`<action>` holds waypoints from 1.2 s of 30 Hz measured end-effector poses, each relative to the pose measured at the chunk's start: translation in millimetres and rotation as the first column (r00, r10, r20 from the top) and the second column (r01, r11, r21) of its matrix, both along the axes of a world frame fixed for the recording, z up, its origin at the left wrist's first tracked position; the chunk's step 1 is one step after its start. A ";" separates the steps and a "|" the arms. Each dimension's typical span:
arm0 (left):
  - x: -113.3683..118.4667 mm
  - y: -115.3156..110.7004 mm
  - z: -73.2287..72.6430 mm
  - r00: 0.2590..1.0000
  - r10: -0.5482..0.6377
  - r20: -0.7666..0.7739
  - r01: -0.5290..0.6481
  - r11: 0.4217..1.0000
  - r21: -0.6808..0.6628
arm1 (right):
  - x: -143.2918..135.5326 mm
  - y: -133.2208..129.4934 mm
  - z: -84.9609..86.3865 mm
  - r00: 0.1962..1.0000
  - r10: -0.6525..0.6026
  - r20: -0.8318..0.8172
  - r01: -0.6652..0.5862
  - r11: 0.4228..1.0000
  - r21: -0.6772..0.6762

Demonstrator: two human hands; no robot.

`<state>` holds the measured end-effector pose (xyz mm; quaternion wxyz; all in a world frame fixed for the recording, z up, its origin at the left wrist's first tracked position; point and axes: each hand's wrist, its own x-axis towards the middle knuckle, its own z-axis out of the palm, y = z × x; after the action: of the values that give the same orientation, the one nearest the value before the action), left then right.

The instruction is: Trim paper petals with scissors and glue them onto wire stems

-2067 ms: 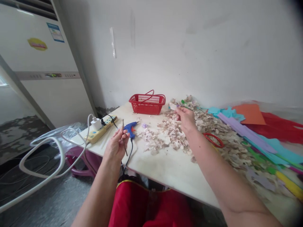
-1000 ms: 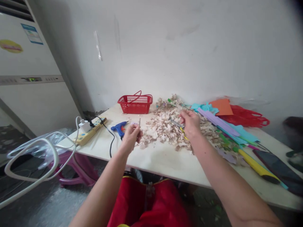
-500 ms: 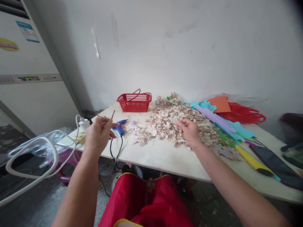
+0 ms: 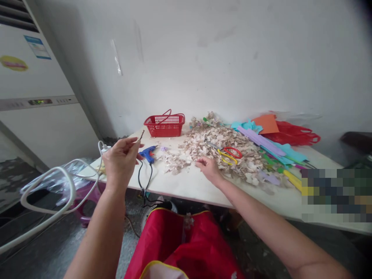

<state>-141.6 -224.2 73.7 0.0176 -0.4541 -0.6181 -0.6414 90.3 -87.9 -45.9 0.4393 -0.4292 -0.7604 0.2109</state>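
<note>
My left hand (image 4: 122, 161) is closed in a pinch on a thin brown stick (image 4: 142, 135), which points up above the table's left side. Just right of it lies a blue glue gun (image 4: 147, 154) with a black cord. My right hand (image 4: 208, 168) has its fingers pressed together at the front of a heap of pale, crumpled petal-like scraps (image 4: 200, 145). A whitish scrap shows by its fingertips; whether it is held is unclear. Scissors (image 4: 223, 150) with one red and one yellow handle lie on the heap, beyond my right hand.
A red plastic basket (image 4: 164, 126) stands at the back. On the right are lilac strips (image 4: 261, 141), an orange sheet (image 4: 265, 124), a red plastic bag (image 4: 293, 133) and a yellow object (image 4: 292, 180). A white cable (image 4: 68, 178) loops at left; the right corner is pixelated.
My right hand has moved left and toward me, from over the heap to its front edge, uncovering the scissors. The left hand still holds the stick, slightly higher. The view has shifted slightly.
</note>
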 end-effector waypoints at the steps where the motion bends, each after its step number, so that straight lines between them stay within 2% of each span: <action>1: -1.1 -0.2 -0.5 1.000 -0.013 -0.016 0.013 1.000 0.002 | -7.3 -1.0 3.5 1.000 -0.008 0.014 0.007 1.000 0.011; 4: -1.2 -0.3 -4.0 0.997 -0.073 -0.016 0.073 0.997 -0.027 | -31.1 -4.4 13.6 0.994 -0.058 0.090 0.054 0.998 0.045; 6: 1.6 -0.9 -6.7 0.993 -0.114 0.023 0.115 0.991 -0.062 | -44.5 -6.3 18.4 0.976 -0.089 0.198 0.078 0.995 0.064; 10: 6.4 -2.4 -10.4 0.978 -0.176 0.109 0.184 0.980 -0.072 | -56.9 -8.0 27.3 0.856 -0.027 0.517 -0.052 0.989 0.138; 12: 5.8 -1.6 -12.4 0.967 -0.209 0.146 0.219 0.974 -0.055 | -59.3 -8.0 35.2 0.849 -0.028 0.528 -0.078 0.981 0.177; 14: 3.9 0.8 -14.9 0.955 -0.234 0.181 0.245 0.969 -0.038 | -64.9 -7.4 44.8 0.899 0.036 0.436 -0.129 0.974 0.186; 17: 3.0 6.7 -18.6 0.937 -0.259 0.236 0.271 0.962 -0.020 | -84.3 -5.6 56.5 0.925 0.285 0.252 -0.325 0.936 0.133; 19: 4.4 10.8 -20.2 0.926 -0.282 0.252 0.294 0.956 -0.012 | -102.1 -3.3 59.7 0.879 0.456 0.141 -0.466 0.883 0.050; 22: 4.7 15.9 -21.9 0.910 -0.330 0.252 0.339 0.941 0.005 | -124.5 2.9 60.3 0.769 0.638 -0.024 -0.632 0.755 -0.178; 24: 0.7 19.3 -23.8 0.902 -0.348 0.257 0.357 0.934 0.013 | -131.4 9.8 61.3 0.752 0.647 -0.126 -0.652 0.701 -0.288; 27: -10.1 26.1 -29.3 0.898 -0.330 0.292 0.339 0.941 0.022 | -129.8 24.0 66.1 0.779 0.554 -0.293 -0.624 0.728 -0.284; 29: -16.5 31.8 -33.9 0.892 -0.307 0.330 0.318 0.948 0.024 | -124.5 34.3 69.7 0.767 0.516 -0.381 -0.623 0.742 -0.250; 34: -18.2 44.9 -41.3 0.853 -0.308 0.422 0.321 0.946 0.042 | -110.9 47.5 71.6 0.783 0.459 -0.419 -0.589 0.763 -0.266; 36: -14.9 49.4 -41.9 0.842 -0.310 0.442 0.323 0.945 0.049 | -106.7 44.7 70.5 0.761 0.491 -0.423 -0.625 0.730 -0.277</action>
<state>-156.6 -174.7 31.8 -0.2360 -0.3915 -0.5309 -0.7135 -16.4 -43.2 24.7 0.3734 -0.2172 -0.7124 0.5531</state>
